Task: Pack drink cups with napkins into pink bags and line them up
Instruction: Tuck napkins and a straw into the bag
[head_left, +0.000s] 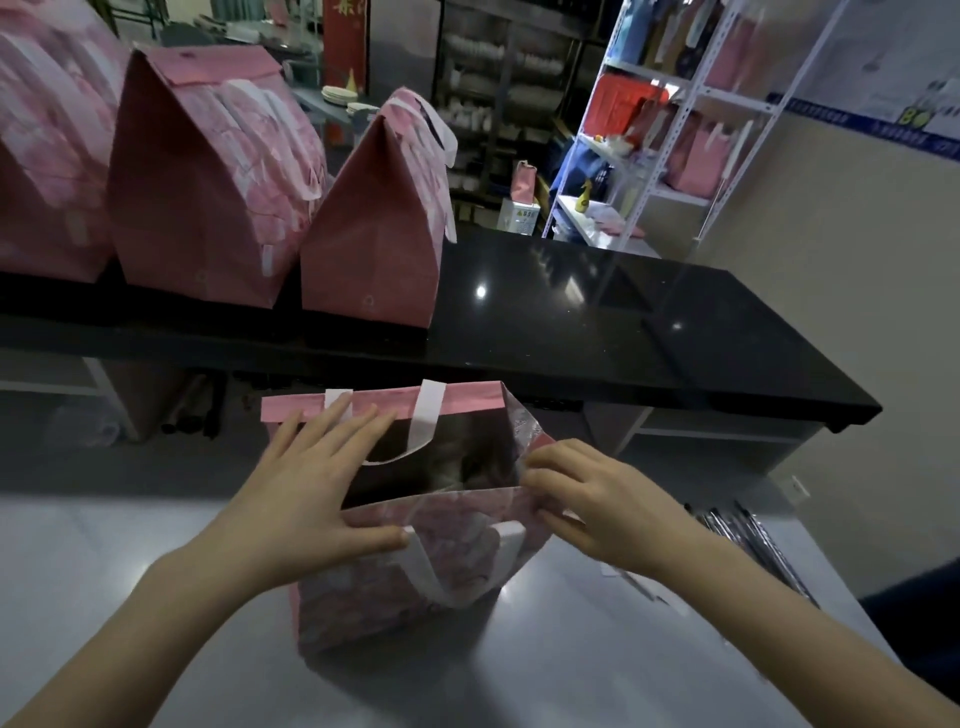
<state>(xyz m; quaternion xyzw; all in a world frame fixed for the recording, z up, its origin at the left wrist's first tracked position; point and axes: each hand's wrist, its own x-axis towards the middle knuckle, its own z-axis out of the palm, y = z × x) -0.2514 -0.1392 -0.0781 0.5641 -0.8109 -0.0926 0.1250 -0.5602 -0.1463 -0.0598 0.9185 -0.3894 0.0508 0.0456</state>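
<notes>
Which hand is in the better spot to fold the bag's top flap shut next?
Probably the left hand: its straight fingers lie on the pink top flap of the open bag. The right hand is busy pinching the bag's side edge, away from the flap.

Our left hand (311, 488) lies flat, fingers straight and spread, thumb stretched out toward our right hand (597, 493). The right hand's fingers are curled, pinching the rim of the bag (374, 597). Both bare forearms reach forward, wrists well apart.
</notes>
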